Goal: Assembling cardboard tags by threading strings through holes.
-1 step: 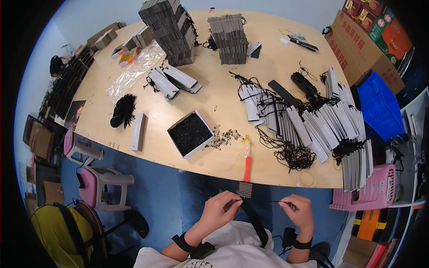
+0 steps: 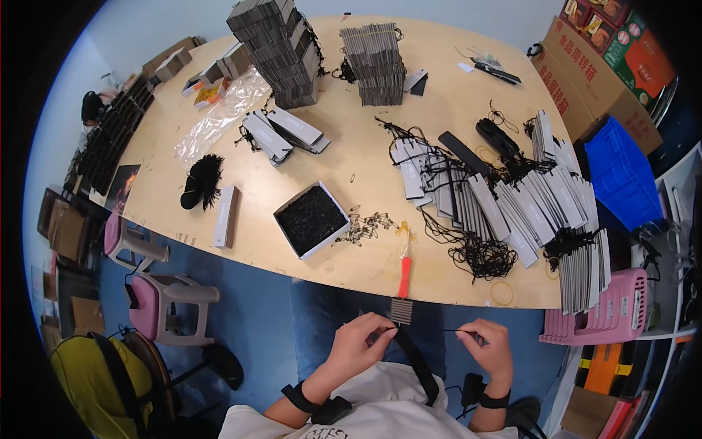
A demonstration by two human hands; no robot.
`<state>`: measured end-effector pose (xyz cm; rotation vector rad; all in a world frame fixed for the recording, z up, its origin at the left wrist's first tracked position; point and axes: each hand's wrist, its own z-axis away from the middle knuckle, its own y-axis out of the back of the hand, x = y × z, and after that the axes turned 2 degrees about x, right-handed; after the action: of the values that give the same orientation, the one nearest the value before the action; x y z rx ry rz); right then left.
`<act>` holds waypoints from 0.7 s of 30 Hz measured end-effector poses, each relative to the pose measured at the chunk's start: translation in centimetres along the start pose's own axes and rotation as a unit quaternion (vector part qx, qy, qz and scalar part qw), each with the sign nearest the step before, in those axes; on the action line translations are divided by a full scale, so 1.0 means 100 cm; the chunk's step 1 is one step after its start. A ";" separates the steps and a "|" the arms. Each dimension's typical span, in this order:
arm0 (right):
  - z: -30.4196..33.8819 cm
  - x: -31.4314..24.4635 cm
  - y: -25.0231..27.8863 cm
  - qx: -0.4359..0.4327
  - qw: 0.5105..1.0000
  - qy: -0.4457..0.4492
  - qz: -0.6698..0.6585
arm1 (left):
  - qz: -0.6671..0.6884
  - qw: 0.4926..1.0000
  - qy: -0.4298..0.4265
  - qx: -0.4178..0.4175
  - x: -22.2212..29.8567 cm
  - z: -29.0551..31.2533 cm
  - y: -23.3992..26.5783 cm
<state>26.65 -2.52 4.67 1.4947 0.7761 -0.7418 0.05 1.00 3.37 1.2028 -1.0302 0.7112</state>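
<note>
Clock centred mid-view, largest down. Pale wooden table (image 2: 351, 150), centre up to 12. Brown carton (image 2: 585, 84), 2 o'clock. Fanned pale tags (image 2: 512, 201) with black cords, 3. Tall grey stack (image 2: 281, 58), 11. Open white box (image 2: 329, 242) of black pieces, just off centre toward 9. Left hand (image 2: 363, 340), 6: thumb and fingers pinched on what looks like a dark strand (image 2: 450, 331). Right hand (image 2: 486, 347), between 4 and 5: fingertips pinching the strand, its visible length near 5, pointing toward the left hand. Whether one piece spans both, cannot tell. Handling, as I judge it: pinch close to the end, tension light, wrists steady, tips in plain sight. Writing: large red characters on the carton; small pale print on several tags, too fine to read.
</note>
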 end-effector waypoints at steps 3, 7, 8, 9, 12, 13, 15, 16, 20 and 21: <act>0.005 0.012 -0.002 0.012 1.000 -0.025 -0.009 | 0.016 1.000 -0.002 0.005 0.000 0.000 -0.002; 0.007 0.020 -0.005 0.027 0.999 -0.029 -0.008 | 0.011 1.000 0.005 0.021 0.001 0.000 -0.006; 0.006 0.021 -0.007 0.031 0.999 -0.028 -0.013 | -0.001 1.000 -0.001 0.027 0.002 -0.001 -0.006; 0.006 0.022 -0.008 0.032 0.999 -0.028 -0.013 | -0.001 1.000 -0.001 0.026 0.002 -0.001 -0.006; 0.005 0.025 -0.011 0.030 0.999 -0.038 -0.025 | -0.008 1.000 -0.005 0.028 -0.001 -0.001 -0.008; 0.005 0.027 -0.012 0.041 0.997 -0.050 -0.033 | -0.033 0.998 -0.023 0.042 -0.001 -0.001 -0.008; 0.006 0.032 -0.015 0.051 0.996 -0.063 -0.041 | -0.059 0.996 -0.041 0.056 -0.002 0.000 -0.010; 0.006 0.036 -0.015 0.048 0.996 -0.070 -0.031 | -0.060 0.991 -0.064 0.099 -0.002 0.001 -0.013; 0.009 0.046 -0.023 0.023 0.995 -0.092 -0.019 | -0.104 0.964 -0.164 0.183 -0.006 -0.002 -0.014; 0.011 0.050 -0.027 0.022 0.995 -0.092 -0.020 | -0.105 0.964 -0.163 0.183 -0.008 -0.001 -0.013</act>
<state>27.23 -3.23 -1.05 1.4309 0.6550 -0.9177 0.92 0.87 2.07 1.7689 -1.0449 0.5601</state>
